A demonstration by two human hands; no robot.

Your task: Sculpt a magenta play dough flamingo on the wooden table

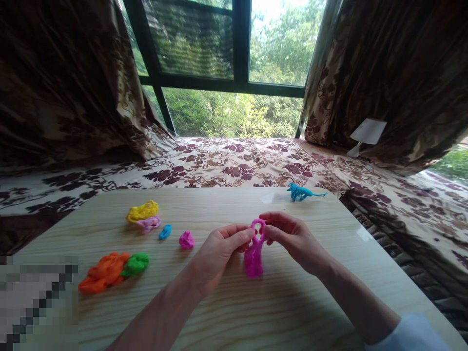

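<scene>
Between my hands is a magenta modelling clay piece (253, 261), with a small loop at its top and a wider body hanging below. My left hand (228, 243) pinches the loop's left side between thumb and fingers. On the right side of the loop, the thumb and fingers of my right hand (292, 236) are closed on it too. The piece is held upright over the wooden-patterned table (292, 312). To the left of my left hand lies a loose magenta clay lump (186, 240), and beyond it a small blue clay piece (165, 232).
Orange clay (106, 273) touches green clay (136, 264) at the table's left. Yellow clay (142, 211) and pale pink clay (149, 224) lie farther back. A blue clay animal figure (302, 192) stands near the far right edge. A white lamp (368, 131) is beyond.
</scene>
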